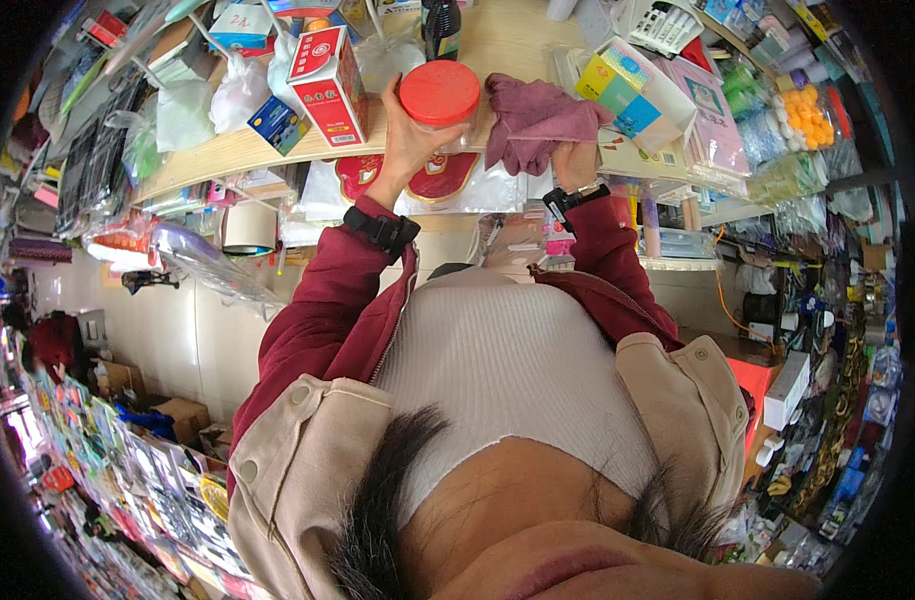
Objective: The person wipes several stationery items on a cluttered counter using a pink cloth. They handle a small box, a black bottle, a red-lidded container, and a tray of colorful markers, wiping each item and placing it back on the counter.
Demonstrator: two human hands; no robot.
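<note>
My left hand (pixel 416 146) grips a clear plastic jar with a red screw lid (pixel 439 93), its fingers around the near and left side of the body. The jar is over the front part of a pale wooden counter (pixel 529 34). To its right, my right hand (pixel 575 163) holds a mauve cloth (pixel 536 120), which hangs crumpled and covers most of the fingers. A red and white box (pixel 328 90) stands left of the jar, and a dark bottle (pixel 442 34) stands behind it. What the jar holds is hard to make out.
A small dark blue box (pixel 277 125) and tied plastic bags (pixel 240 94) sit at the left. At the right are a colourful open carton (pixel 637 94), pink booklets (pixel 703 112) and a tub of orange and white balls (pixel 806 118). Red decorations in clear wrap (pixel 439 176) lie below the counter's edge.
</note>
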